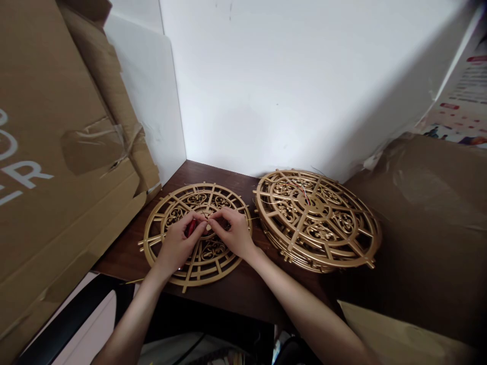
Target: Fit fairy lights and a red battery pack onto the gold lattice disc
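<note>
A round gold openwork frame [224, 268] with scrollwork panels lies flat on the dark brown table, and both hands meet over its centre. My left hand [182, 241] is closed around a small red object [191, 227], mostly hidden by the fingers, so its kind does not show. Close beside it, my right hand [234, 233] is pinched, thumb and index together over the hub. What those fingertips hold is too small to make out. The two hands' fingertips are almost touching.
To the right stands a stack of similar gold frames [304, 228], with thin coloured wires [305, 195] on top. A large cardboard box [57, 126] borders the left, brown cardboard [426, 203] the right. A white wall [266, 91] rises behind the table [262, 299].
</note>
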### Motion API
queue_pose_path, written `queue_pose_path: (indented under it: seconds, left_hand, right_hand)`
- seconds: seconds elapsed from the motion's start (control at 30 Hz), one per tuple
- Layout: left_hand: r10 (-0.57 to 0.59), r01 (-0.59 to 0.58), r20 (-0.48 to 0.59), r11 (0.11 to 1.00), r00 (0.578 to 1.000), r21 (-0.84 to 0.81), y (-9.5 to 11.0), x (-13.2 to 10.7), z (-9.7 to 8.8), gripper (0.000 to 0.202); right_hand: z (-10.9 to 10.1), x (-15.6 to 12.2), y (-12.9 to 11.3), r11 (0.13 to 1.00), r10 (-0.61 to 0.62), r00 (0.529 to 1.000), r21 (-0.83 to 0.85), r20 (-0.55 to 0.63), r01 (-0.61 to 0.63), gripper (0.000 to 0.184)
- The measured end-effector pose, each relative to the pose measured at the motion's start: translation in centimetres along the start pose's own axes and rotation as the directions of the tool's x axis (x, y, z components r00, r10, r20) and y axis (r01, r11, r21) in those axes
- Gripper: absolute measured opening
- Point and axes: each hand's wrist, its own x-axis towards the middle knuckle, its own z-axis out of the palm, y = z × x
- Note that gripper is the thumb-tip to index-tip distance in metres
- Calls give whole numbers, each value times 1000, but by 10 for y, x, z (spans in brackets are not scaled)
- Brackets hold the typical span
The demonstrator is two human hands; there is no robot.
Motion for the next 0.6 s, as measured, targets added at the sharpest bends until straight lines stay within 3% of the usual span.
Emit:
queue_pose_path:
  seconds: [0.6]
  left_hand:
    - [12, -12, 12, 1000, 1000, 14, -1, 1, 0, 23]
  right_hand:
    - [-1, 1, -3, 999, 30, 1000, 36, -2, -29, 12]
